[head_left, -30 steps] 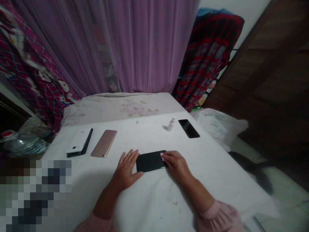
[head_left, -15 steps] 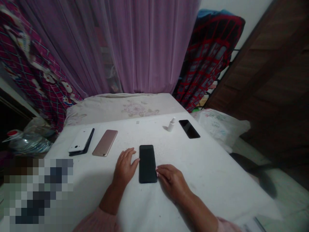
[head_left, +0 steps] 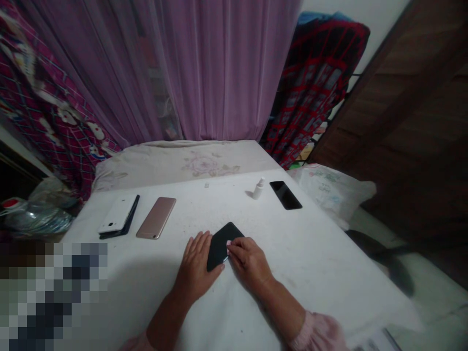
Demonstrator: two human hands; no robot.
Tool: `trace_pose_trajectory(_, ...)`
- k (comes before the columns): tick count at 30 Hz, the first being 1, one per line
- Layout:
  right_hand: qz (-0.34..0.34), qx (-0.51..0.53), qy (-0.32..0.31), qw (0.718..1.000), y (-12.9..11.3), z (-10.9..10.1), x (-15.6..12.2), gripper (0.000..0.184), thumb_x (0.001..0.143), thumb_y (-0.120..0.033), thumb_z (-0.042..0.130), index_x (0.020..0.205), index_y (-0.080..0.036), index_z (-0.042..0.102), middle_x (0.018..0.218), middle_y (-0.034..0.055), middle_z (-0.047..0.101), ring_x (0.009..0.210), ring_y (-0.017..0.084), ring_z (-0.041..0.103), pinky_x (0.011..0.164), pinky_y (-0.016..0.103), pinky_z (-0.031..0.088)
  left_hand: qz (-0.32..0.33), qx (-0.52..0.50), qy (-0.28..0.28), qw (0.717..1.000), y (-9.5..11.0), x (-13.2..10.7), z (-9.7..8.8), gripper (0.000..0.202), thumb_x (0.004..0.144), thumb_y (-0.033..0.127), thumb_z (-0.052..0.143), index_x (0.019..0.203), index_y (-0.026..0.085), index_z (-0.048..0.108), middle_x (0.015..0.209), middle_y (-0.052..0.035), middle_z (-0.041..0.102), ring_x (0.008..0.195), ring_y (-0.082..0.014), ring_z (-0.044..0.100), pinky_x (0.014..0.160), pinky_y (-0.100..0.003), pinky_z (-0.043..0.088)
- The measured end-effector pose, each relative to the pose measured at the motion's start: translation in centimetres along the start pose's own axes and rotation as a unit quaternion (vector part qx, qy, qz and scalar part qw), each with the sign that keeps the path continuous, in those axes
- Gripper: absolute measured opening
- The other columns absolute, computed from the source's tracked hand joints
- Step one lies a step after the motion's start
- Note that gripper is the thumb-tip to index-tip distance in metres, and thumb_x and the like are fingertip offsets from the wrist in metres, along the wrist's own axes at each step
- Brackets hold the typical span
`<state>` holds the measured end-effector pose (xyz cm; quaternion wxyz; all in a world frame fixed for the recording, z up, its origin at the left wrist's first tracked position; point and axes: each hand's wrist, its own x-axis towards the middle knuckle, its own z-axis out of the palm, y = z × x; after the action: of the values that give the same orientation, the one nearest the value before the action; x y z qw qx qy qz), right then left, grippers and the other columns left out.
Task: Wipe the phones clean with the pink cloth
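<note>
A black phone [head_left: 222,242] lies screen up on the white table [head_left: 321,253], turned at a slant. My left hand [head_left: 198,263] rests flat beside it with fingers stretched out, its thumb against the phone's near left edge. My right hand [head_left: 247,261] sits on the phone's right side with fingers curled and fingertips pressed together on the glass. Whether something small is under those fingertips cannot be made out.
At the left lie a white phone [head_left: 117,215] on a dark one and a rose-gold phone [head_left: 156,217]. A small white spray bottle [head_left: 259,188] and another black phone [head_left: 285,194] sit at the far right. Purple curtain [head_left: 204,68] behind; the table edge drops off right.
The black phone has been turned from lying crosswise, through upright, to a slant. Both hands have shifted with it and drawn closer together over its near end.
</note>
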<state>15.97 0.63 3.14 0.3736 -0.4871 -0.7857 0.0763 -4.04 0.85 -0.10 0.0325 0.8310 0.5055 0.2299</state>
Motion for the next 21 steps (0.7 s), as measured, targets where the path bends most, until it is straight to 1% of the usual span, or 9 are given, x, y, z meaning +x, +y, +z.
trace_pose_trajectory(4, 0.061, -0.038, 0.053, 0.996, 2.9, -0.3, 0.5, 0.022, 0.090, -0.020, 0.054, 0.095, -0.023, 0.075, 0.088, 0.0080, 0.069, 0.082, 0.020, 0.062, 0.071, 0.031, 0.053, 0.005, -0.010, -0.015, 1.000, -0.2, 0.3, -0.3, 0.075, 0.082, 0.039, 0.058, 0.147, 0.018, 0.027, 0.146, -0.0154, 0.047, 0.137, -0.0332, 0.040, 0.113, -0.053, 0.028)
trace_pose_trajectory(6, 0.077, -0.061, 0.076, 0.992, 3.5, -0.1, 0.7, 0.022, 0.090, -0.020, 0.053, 0.094, -0.023, 0.075, 0.088, 0.0084, 0.069, 0.081, 0.021, 0.062, 0.070, 0.032, 0.053, 0.006, -0.011, -0.019, 1.000, -0.1, 0.4, -0.3, 0.075, 0.082, 0.039, 0.058, 0.147, 0.018, 0.027, 0.146, -0.0146, 0.047, 0.137, -0.0330, 0.040, 0.114, -0.053, 0.027)
trace_pose_trajectory(8, 0.060, -0.064, 0.072, 0.994, 2.7, 0.3, 0.7, 0.023, 0.091, -0.020, 0.052, 0.092, -0.022, 0.075, 0.087, 0.0085, 0.069, 0.081, 0.021, 0.061, 0.069, 0.031, 0.052, 0.007, -0.010, -0.018, 1.000, -0.1, 0.5, -0.3, 0.074, 0.082, 0.038, 0.058, 0.147, 0.018, 0.027, 0.146, -0.0144, 0.047, 0.138, -0.0327, 0.039, 0.114, -0.053, 0.027)
trace_pose_trajectory(12, -0.009, -0.017, 0.014, 1.000, -0.3, 1.5, 0.7, 0.023, 0.093, -0.019, 0.051, 0.095, -0.022, 0.074, 0.087, 0.0079, 0.068, 0.081, 0.019, 0.060, 0.071, 0.030, 0.052, 0.006, -0.005, -0.017, 1.000, 0.0, 0.6, -0.3, 0.071, 0.083, 0.037, 0.057, 0.145, 0.017, 0.030, 0.146, -0.0145, 0.047, 0.138, -0.0320, 0.039, 0.114, -0.053, 0.027)
trace_pose_trajectory(14, -0.017, -0.001, 0.003, 1.000, -0.6, 1.6, 0.7, 0.022, 0.093, -0.019, 0.052, 0.097, -0.022, 0.074, 0.088, 0.0074, 0.068, 0.081, 0.019, 0.060, 0.072, 0.031, 0.052, 0.004, -0.004, -0.022, 1.000, 0.1, 0.6, -0.4, 0.071, 0.082, 0.037, 0.057, 0.145, 0.016, 0.031, 0.146, -0.0146, 0.047, 0.138, -0.0318, 0.038, 0.114, -0.053, 0.028)
trace_pose_trajectory(16, 0.004, -0.008, 0.016, 1.000, 0.4, 1.3, 0.8, 0.022, 0.093, -0.020, 0.053, 0.097, -0.023, 0.074, 0.088, 0.0073, 0.069, 0.082, 0.019, 0.060, 0.072, 0.031, 0.052, 0.001, -0.004, -0.027, 1.000, 0.1, 0.6, -0.5, 0.071, 0.082, 0.037, 0.058, 0.144, 0.015, 0.031, 0.146, -0.0144, 0.047, 0.139, -0.0318, 0.038, 0.115, -0.053, 0.028)
trace_pose_trajectory(19, 0.054, -0.041, 0.052, 0.996, 2.7, 0.8, 1.2, 0.022, 0.092, -0.021, 0.053, 0.094, -0.023, 0.075, 0.089, 0.0081, 0.069, 0.083, 0.020, 0.060, 0.071, 0.032, 0.052, -0.001, -0.005, -0.032, 0.999, 0.1, 0.7, -0.5, 0.071, 0.081, 0.037, 0.058, 0.144, 0.016, 0.032, 0.147, -0.0138, 0.046, 0.139, -0.0314, 0.038, 0.115, -0.053, 0.027)
trace_pose_trajectory(21, 0.070, -0.056, 0.064, 0.994, 3.2, 0.8, 1.4, 0.022, 0.091, -0.020, 0.054, 0.092, -0.022, 0.076, 0.088, 0.0082, 0.069, 0.082, 0.021, 0.060, 0.070, 0.031, 0.051, 0.001, -0.005, -0.034, 0.999, 0.1, 0.8, -0.6, 0.071, 0.081, 0.036, 0.058, 0.144, 0.015, 0.033, 0.147, -0.0141, 0.047, 0.139, -0.0313, 0.038, 0.116, -0.052, 0.027)
